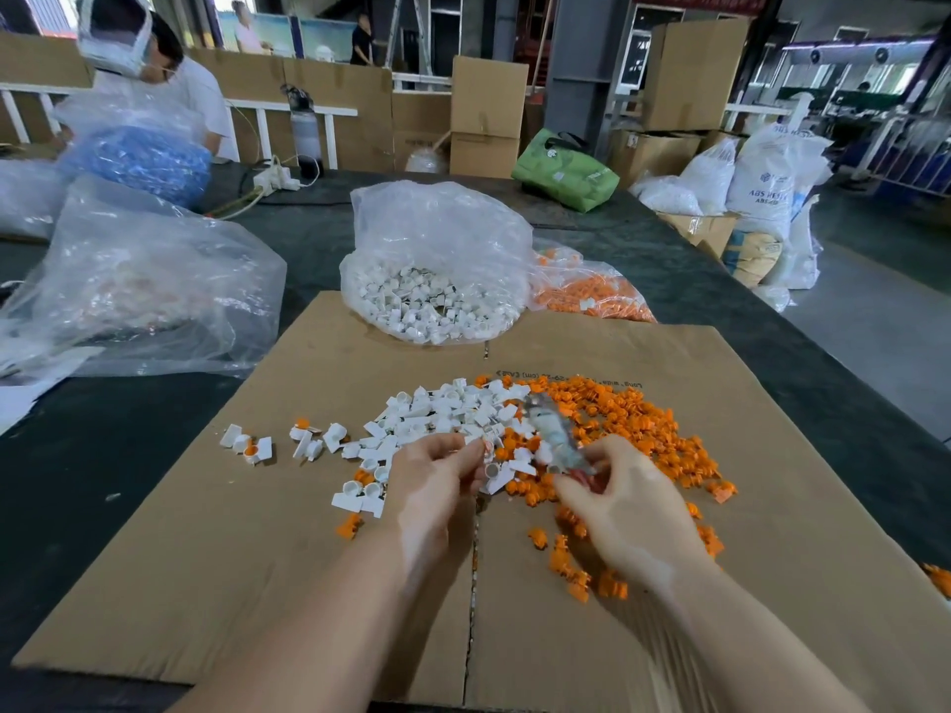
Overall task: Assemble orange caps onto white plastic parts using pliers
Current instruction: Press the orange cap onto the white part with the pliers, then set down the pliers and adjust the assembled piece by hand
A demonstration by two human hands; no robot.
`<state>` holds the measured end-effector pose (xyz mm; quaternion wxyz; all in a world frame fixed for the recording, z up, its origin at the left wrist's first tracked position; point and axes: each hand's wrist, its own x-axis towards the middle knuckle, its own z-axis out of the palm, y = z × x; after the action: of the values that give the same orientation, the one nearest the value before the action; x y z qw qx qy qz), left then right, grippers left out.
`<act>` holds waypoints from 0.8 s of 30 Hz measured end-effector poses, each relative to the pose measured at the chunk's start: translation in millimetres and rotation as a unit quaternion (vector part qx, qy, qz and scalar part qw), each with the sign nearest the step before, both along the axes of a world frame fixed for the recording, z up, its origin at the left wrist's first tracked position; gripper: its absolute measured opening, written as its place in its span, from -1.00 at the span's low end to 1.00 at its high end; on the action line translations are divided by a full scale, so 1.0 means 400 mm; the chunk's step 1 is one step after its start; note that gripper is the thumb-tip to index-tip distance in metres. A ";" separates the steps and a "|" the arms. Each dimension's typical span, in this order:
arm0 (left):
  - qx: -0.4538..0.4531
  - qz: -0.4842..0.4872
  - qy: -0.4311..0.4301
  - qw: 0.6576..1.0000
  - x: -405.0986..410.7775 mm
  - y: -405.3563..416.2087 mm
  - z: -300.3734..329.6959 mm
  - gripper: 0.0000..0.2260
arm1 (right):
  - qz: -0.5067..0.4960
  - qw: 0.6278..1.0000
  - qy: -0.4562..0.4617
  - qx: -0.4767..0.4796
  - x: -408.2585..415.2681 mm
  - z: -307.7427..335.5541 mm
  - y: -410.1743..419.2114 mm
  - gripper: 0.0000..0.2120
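Holding pliers (553,437) in my right hand (625,512), fingers curled round the handles, blurred nose angled up-left toward my left hand (435,478), which seemingly pinches a white part (476,445) just beside it.

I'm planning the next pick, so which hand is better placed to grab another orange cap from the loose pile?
Probably the left hand: it pinches only a small part, while the right hand grips the pliers, though the orange caps lie nearer the right.
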<state>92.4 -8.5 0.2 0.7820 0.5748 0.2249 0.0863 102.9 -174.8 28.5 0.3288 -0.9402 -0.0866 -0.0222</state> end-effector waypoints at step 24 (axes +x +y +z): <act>0.303 -0.166 -0.061 0.936 -0.053 0.002 -0.034 -0.57 | 0.151 0.956 -0.248 0.034 -0.018 -0.084 0.071 -0.86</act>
<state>71.0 -7.7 -13.3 0.5863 0.8072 0.0413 0.0536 95.8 -146.3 -4.9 0.3285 -0.8692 -0.3053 -0.2081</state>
